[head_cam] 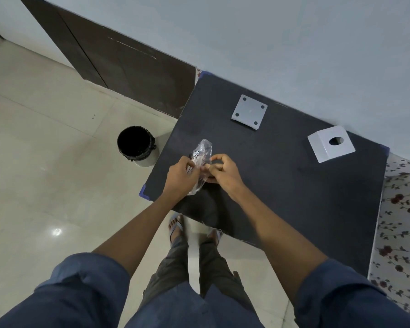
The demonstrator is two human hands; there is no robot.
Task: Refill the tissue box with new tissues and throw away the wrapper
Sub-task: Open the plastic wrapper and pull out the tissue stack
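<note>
Both hands are pinching the clear plastic wrapper point(200, 162) over the black counter point(282, 185): left hand point(180, 176) and right hand point(223, 172) grips closed on it. White tissue box point(330, 144) is sitting far right, base plate point(249, 112) well apart, bin point(137, 145) on the floor beside the counter.

Both hands, left hand point(180, 171) and right hand point(223, 171), pinch a clear crinkly wrapper point(200, 159) mid-frame over the dark worktop point(282, 185). White tissue box point(330, 143) sits upper right (base plate point(249, 111) lies apart), black-lined bin point(137, 145) on the floor left.
</note>
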